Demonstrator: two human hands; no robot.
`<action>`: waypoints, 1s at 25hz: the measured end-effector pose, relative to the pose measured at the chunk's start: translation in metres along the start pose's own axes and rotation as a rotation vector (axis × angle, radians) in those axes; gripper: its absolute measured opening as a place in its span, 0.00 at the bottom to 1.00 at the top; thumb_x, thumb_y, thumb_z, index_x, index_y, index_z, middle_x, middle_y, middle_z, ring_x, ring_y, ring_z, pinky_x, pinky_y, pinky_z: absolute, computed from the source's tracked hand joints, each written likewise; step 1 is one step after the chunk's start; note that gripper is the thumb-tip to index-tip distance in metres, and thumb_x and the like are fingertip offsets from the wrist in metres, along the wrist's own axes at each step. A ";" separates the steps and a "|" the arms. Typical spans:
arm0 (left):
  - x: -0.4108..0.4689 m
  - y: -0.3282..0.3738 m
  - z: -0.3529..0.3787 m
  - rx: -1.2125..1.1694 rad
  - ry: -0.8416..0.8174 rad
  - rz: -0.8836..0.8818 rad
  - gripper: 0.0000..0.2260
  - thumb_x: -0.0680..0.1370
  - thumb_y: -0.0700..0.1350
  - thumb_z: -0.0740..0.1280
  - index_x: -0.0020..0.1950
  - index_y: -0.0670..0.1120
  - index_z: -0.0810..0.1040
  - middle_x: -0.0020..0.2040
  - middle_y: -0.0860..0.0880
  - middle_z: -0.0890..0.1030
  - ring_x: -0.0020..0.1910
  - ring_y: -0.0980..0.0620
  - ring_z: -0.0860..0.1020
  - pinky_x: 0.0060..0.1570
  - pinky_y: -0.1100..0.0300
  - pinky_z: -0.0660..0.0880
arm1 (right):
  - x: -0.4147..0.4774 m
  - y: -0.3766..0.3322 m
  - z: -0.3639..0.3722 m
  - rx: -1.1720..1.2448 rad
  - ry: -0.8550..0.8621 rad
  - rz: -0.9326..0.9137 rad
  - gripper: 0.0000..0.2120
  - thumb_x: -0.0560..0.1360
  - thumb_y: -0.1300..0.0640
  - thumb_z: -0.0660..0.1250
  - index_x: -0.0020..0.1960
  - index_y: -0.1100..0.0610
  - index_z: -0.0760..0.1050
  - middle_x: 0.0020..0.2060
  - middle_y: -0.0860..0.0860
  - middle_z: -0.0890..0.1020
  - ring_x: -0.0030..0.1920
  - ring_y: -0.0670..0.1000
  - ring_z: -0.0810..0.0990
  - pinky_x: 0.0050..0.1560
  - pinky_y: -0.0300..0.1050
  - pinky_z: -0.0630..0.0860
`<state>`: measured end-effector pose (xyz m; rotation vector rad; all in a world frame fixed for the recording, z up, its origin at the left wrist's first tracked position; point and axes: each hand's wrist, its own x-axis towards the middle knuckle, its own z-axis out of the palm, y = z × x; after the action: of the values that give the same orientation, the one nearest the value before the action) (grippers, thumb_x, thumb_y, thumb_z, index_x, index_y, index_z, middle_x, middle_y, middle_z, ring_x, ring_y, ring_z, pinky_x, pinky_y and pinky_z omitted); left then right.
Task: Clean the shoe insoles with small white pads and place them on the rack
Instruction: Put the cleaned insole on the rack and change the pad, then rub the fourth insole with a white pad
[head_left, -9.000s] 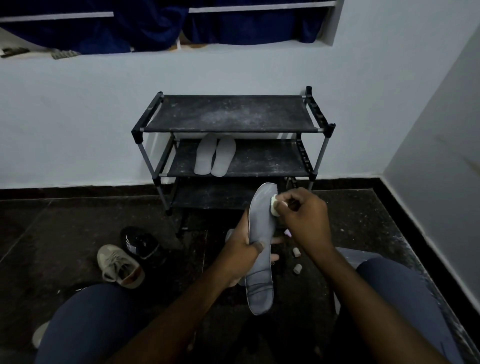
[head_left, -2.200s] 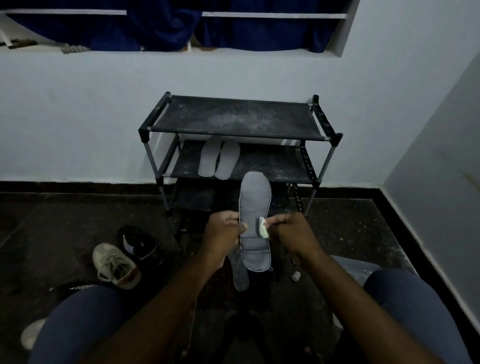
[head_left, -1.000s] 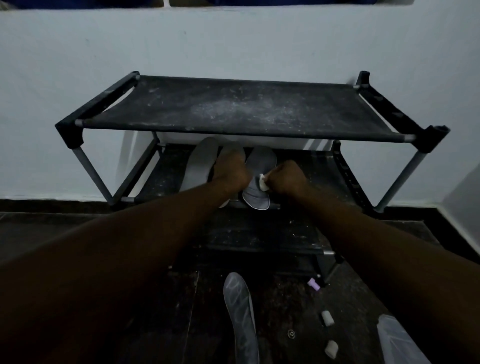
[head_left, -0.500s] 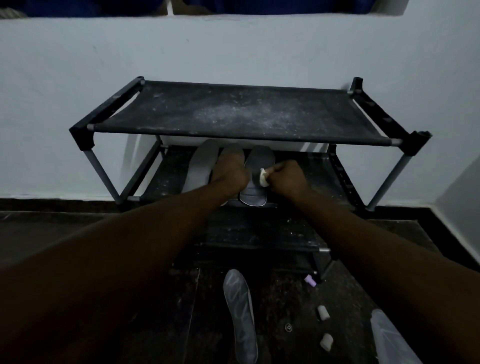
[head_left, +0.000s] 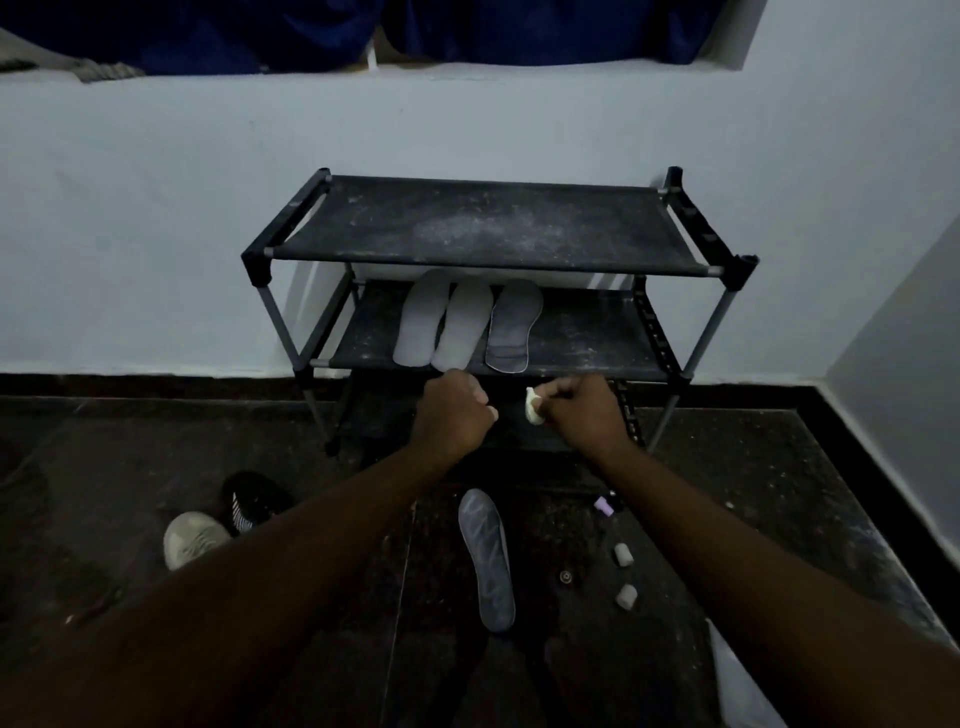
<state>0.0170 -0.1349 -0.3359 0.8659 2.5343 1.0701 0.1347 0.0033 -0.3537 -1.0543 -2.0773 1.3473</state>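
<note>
Three insoles lie side by side on the middle shelf of the black shoe rack (head_left: 727, 270): two pale grey insoles (head_left: 444, 319) and, to their right, a darker grey insole (head_left: 511, 325). Just in front of that shelf, my left hand (head_left: 454, 413) is curled and holds nothing. My right hand (head_left: 584, 410) pinches a small white pad (head_left: 532, 407) between its fingers. Another grey insole (head_left: 488, 558) lies on the dark floor between my forearms.
Two white pads (head_left: 623, 574) and a small purple object (head_left: 602, 504) lie on the floor at the right. A pale sneaker (head_left: 189, 538) and a black shoe (head_left: 254, 501) sit at the left. A plastic bag (head_left: 737, 686) is at the lower right. White walls enclose the corner.
My left hand let go of the darker insole, which now lies on the middle shelf. Both hands have drawn back from the rack toward me, the right one keeping the pad.
</note>
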 end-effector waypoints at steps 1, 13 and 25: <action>-0.011 -0.004 0.001 -0.021 -0.014 -0.018 0.07 0.71 0.43 0.78 0.44 0.44 0.82 0.38 0.47 0.83 0.40 0.49 0.83 0.48 0.52 0.83 | -0.013 0.004 0.000 -0.015 -0.011 0.028 0.06 0.72 0.63 0.76 0.48 0.58 0.87 0.43 0.53 0.88 0.45 0.49 0.85 0.52 0.43 0.81; -0.042 -0.110 0.070 -0.360 -0.154 -0.553 0.12 0.76 0.49 0.75 0.52 0.42 0.82 0.49 0.42 0.84 0.46 0.46 0.85 0.45 0.48 0.85 | -0.044 0.109 0.050 -0.102 -0.133 0.232 0.04 0.74 0.62 0.75 0.47 0.61 0.87 0.45 0.57 0.88 0.45 0.50 0.84 0.47 0.39 0.78; -0.020 -0.222 0.167 -0.712 -0.346 -0.997 0.38 0.79 0.72 0.52 0.69 0.41 0.72 0.58 0.41 0.79 0.53 0.42 0.79 0.48 0.46 0.78 | -0.014 0.256 0.132 -0.135 -0.278 0.433 0.07 0.77 0.62 0.73 0.53 0.63 0.86 0.51 0.61 0.87 0.48 0.55 0.84 0.50 0.49 0.83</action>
<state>0.0126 -0.1753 -0.6114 -0.3591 1.6733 1.1487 0.1408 -0.0225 -0.6413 -1.5176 -2.2478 1.6547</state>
